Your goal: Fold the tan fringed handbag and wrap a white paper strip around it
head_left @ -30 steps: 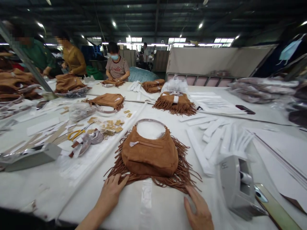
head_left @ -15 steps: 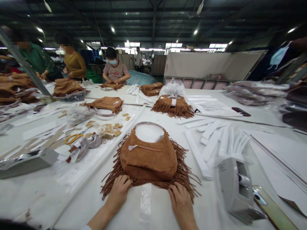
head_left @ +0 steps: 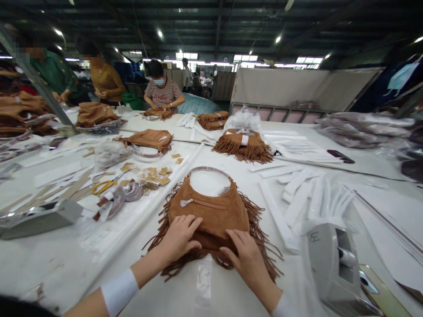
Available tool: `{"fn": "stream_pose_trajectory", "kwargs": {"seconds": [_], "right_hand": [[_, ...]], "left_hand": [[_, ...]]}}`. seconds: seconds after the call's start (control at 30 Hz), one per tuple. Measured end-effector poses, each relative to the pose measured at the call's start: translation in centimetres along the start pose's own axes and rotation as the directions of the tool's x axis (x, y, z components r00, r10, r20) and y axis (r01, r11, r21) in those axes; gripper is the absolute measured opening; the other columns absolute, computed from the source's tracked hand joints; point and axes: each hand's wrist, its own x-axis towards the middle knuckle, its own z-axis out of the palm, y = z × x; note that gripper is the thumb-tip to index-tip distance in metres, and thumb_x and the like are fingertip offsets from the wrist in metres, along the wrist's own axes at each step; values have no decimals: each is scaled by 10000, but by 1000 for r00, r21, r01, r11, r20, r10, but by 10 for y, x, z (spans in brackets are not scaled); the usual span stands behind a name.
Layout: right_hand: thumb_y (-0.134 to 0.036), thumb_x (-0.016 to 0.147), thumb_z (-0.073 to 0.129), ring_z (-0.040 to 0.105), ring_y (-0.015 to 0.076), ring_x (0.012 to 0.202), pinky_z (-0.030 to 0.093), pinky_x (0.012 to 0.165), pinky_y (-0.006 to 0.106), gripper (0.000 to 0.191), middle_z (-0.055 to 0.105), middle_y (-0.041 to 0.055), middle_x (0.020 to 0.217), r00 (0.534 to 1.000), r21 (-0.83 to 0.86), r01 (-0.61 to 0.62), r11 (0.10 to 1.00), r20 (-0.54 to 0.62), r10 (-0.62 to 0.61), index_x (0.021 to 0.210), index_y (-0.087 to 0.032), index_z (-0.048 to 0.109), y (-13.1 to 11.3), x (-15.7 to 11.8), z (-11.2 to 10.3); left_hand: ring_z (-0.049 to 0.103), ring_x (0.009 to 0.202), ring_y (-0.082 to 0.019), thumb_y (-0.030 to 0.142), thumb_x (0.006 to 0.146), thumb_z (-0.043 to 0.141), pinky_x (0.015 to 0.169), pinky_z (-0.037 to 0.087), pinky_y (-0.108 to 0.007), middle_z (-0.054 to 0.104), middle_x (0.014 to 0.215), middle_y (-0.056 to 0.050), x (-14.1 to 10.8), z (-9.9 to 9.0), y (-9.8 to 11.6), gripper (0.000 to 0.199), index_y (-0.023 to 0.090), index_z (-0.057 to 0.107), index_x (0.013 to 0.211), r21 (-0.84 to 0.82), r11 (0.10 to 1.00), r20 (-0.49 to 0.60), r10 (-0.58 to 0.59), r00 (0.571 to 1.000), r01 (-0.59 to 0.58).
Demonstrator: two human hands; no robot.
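Observation:
A brown suede bag (head_left: 208, 211) lies on the white table before me, its wrapped handle (head_left: 211, 169) pointing away and long fringe (head_left: 264, 237) spread around its sides and lower edge. My left hand (head_left: 181, 237) rests on the bag's lower left part, fingers apart, thumb near the bottom edge. On the lower right part lies my right hand (head_left: 243, 253), also with spread fingers. Neither hand grips anything. A zip with a white-wrapped pull (head_left: 186, 203) crosses the bag's upper front. A clear strip (head_left: 204, 281) lies on the table below the bag.
Tape dispensers stand at left (head_left: 39, 218) and right (head_left: 333, 264), the right one beside a phone (head_left: 380, 290). Yellow scissors (head_left: 104, 187), small packets (head_left: 153, 176) and white strips (head_left: 297, 193) lie around. Beyond are more fringed bags (head_left: 243, 144) and people at work.
Both hands have moved from the fringe at the bag's bottom edge up onto its lower body, and their fingers have spread. The view has shifted slightly.

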Motion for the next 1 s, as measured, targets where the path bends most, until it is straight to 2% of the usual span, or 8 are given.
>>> {"fn": "stream_pose_trajectory", "kwargs": {"seconds": [0.17,0.23,0.33,0.43,0.57,0.67,0.8,1.0], "right_hand": [[-233,994,489,507,253,821,432,734,390,128,562,55,863,979,-20,-86,996,183,88,936,-174,587,4,26,17],[-184,991,477,505,246,804,426,724,379,168,553,51,829,973,-56,-109,992,196,118,863,-170,586,3,30,22],[-150,968,519,505,252,853,428,742,385,65,559,72,935,983,-100,-70,993,164,86,986,-154,581,-6,37,27],[-195,908,658,510,260,870,444,746,389,271,553,79,978,975,-109,-37,993,212,60,1141,-147,528,-21,48,35],[-255,862,730,520,262,847,466,714,378,232,531,70,924,947,-139,-84,987,296,122,995,-162,565,-36,62,46],[-256,851,747,519,254,863,475,727,365,301,521,71,949,951,-91,-114,989,278,135,1060,-166,550,-40,70,49],[-250,888,703,525,267,868,463,739,380,190,544,79,926,946,-98,-84,992,305,110,994,-175,565,-42,79,53],[-165,960,552,560,254,901,450,771,350,51,599,98,961,902,-63,-99,993,416,116,950,-163,602,-38,94,61]], "left_hand": [[544,911,-244,305,862,574,829,420,-369,608,967,-93,45,5,-9,155,161,607,911,-185,982,294,84,952,-29],[549,836,-212,321,868,556,774,414,-323,613,876,-74,58,10,-19,188,155,601,792,-308,951,367,135,920,-17],[528,714,-150,361,856,567,678,396,-257,602,761,-20,74,15,-36,237,159,600,737,-445,896,459,219,861,9],[505,633,-110,418,886,504,616,391,-217,593,685,13,88,17,-53,319,161,614,733,-565,817,562,279,778,115],[553,610,-112,362,928,382,605,455,-222,619,671,-5,107,21,-70,332,150,624,843,-597,727,680,235,695,338],[557,572,-111,292,894,435,574,464,-224,612,632,-9,118,25,-74,250,142,616,809,-569,702,736,200,647,430],[514,506,-93,239,854,485,518,418,-201,600,589,3,125,30,-73,205,143,626,741,-549,708,749,182,637,444],[500,476,-96,212,845,477,492,397,-200,565,545,12,129,39,-73,217,139,585,672,-535,735,715,132,686,417]]}}
